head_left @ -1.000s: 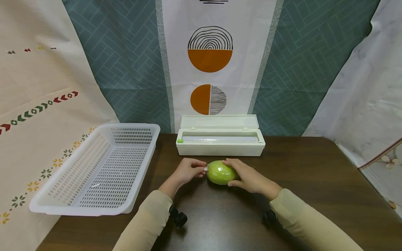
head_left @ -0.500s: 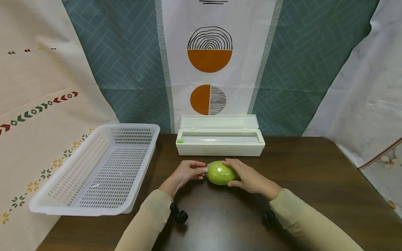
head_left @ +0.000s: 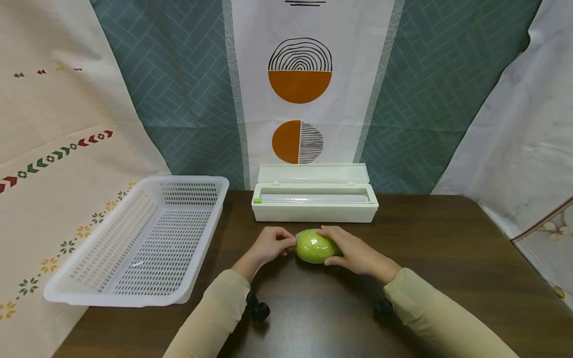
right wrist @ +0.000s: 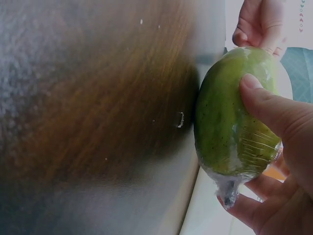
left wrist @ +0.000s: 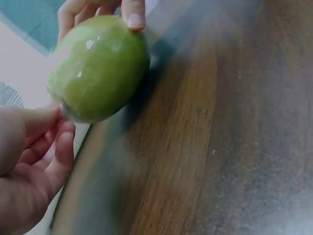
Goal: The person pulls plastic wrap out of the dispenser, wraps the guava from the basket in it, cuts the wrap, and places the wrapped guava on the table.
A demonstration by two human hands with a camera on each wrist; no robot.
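Note:
A large oval green fruit (head_left: 315, 246), like a mango, lies on the table wrapped in clear cling film. My right hand (head_left: 356, 251) grips its right end, thumb on the near side and fingers over the top. At the other end, my left hand (head_left: 270, 244) pinches the gathered film between thumb and fingers; in the left wrist view the pinched film is mostly hidden by the fingertips (left wrist: 54, 115). A twisted film tail (right wrist: 228, 191) sticks out from the end by the right palm in the right wrist view. The film is creased near that tail.
Behind the fruit stands a white cling film dispenser (head_left: 315, 214) with its lid up, a film roll inside and a green slider at the left. A white perforated basket (head_left: 183, 278) stands on the left. Patterned cloths (head_left: 192, 99) hang behind the brown table (head_left: 447, 258).
My left fingers have shifted slightly at the fruit's left end, and the film tip seen there earlier is now covered by them. The right hand and the fruit stay in place.

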